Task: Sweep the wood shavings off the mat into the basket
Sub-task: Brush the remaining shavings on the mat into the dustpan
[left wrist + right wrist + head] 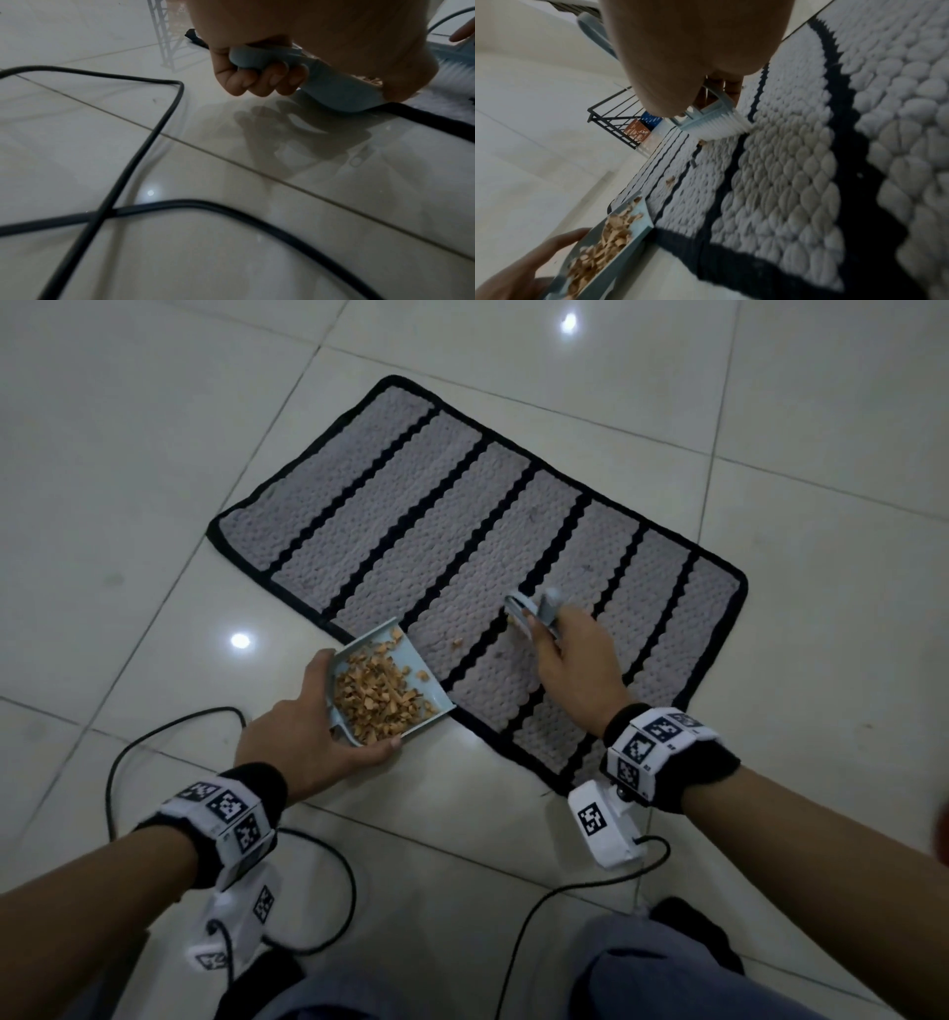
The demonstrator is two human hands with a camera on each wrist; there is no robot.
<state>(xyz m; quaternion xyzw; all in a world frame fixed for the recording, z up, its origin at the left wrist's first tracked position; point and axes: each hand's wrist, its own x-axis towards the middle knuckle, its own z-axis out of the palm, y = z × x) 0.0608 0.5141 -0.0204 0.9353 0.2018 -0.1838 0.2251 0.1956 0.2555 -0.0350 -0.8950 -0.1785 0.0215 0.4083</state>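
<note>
Shavings: most heaped in the dustpan (382, 690); a few loose shavings (456, 641) left on the mat (411, 516), between pan and brush.
Left hand (303, 737): fingers curled round the handle of the dustpan, thumb along its near side; clamped firmly on it.
Right hand (575, 670): closed on the handle of the small brush (713, 125), white bristles pressed down on the mat.
Dustpan position: open lip laid at the near edge of the mat, back end raised a little; probably so to catch what is brushed toward it and keep the heap from sliding out.
Brush position: beyond the loose pieces, on the side away from the pan; likely placed so to pull them toward the lip.
Step in hand: gathering of the last pieces; emptying into the basket not yet done.
Basket: dark wire basket (618, 121) visible only from the right wrist, on the floor past the far end of the mat, with some boxes inside.
Surface: knitted grey mat with black stripes and black border; bumpy, so small pieces may catch in it.
Room: glossy pale tiled floor (154, 454) with lamp reflections; black cables (144, 142) lying beside the left hand.
</note>
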